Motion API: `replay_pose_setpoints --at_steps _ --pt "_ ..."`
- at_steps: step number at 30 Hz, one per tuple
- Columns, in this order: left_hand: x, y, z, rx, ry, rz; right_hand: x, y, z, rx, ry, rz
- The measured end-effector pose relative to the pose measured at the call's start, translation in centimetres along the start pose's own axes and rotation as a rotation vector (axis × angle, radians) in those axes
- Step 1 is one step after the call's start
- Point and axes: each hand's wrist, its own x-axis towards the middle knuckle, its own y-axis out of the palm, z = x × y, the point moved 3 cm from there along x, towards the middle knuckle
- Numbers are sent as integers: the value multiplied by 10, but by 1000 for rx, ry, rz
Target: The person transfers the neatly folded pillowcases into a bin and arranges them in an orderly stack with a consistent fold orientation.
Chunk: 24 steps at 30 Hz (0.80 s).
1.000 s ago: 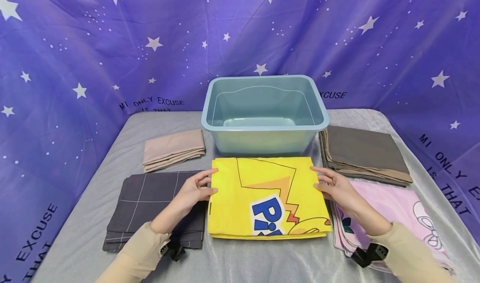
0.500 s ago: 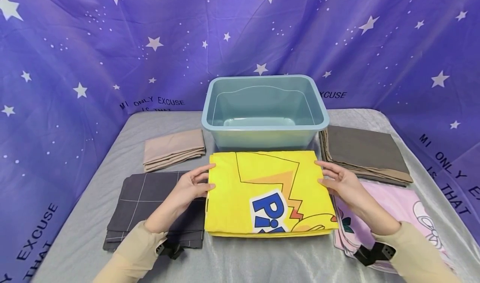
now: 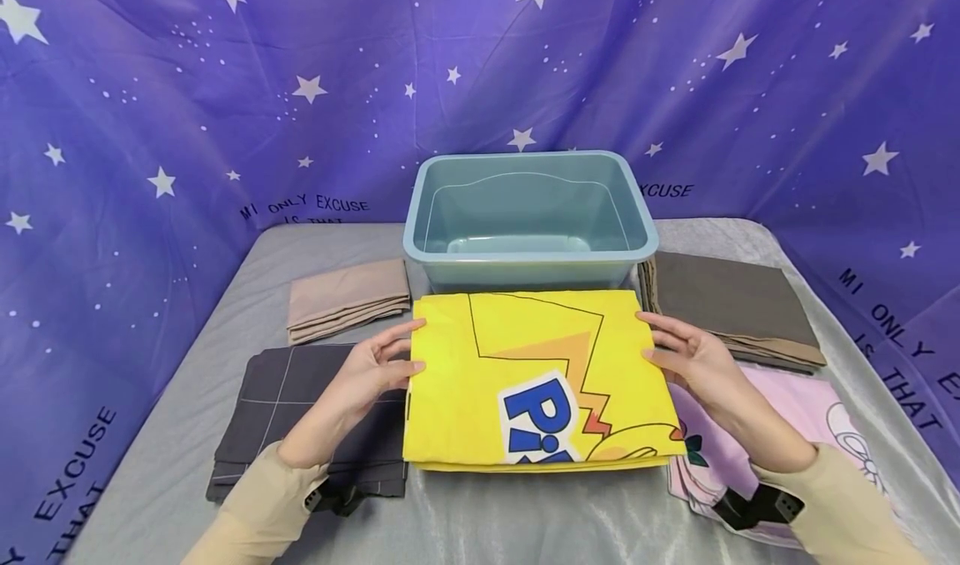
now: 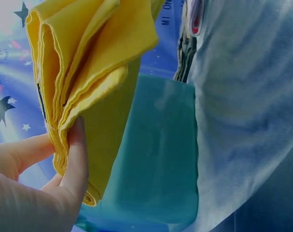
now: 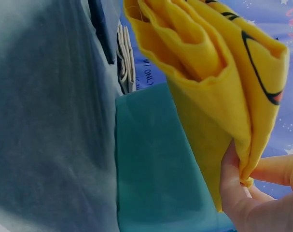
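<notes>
A folded yellow cloth with a printed cartoon and blue lettering is held level in front of the teal tub. My left hand pinches its left edge and my right hand its right edge, thumbs on top. In the left wrist view, several layers of the yellow cloth fan out above the left thumb and fingers. The right wrist view shows the cloth gripped near one end, its folds sagging open and its underside off the table.
Behind the cloth stands the teal tub, nothing inside it. On the grey table cover lie a beige folded cloth and a dark checked one at left, a brown one and a pink one at right.
Both hands have raised the yellow cloth and moved it slightly forward toward the tub, so it looks larger and covers more of the tub's front. The tub and other cloths stay put.
</notes>
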Motion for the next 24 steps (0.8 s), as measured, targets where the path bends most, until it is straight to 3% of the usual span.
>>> replay_pose_setpoints --at_steps 7,10,14,16,19,24 --pt "-1 0 -6 -9 7 -12 24 -32 -42 -2 -54 -10" --pt "-2 0 -8 -7 20 -10 17 -24 -28 -31 -59 -17" --pt "-2 0 -11 -16 38 -2 -5 -2 10 13 -89 11" --pt "-2 0 -12 -20 42 -2 -8 1 16 38 -90 5" --pt "-3 0 -13 -11 41 -14 1 -13 0 41 -124 26" --pt "-5 0 -18 -8 46 -30 28 -46 -45 30 -152 7"
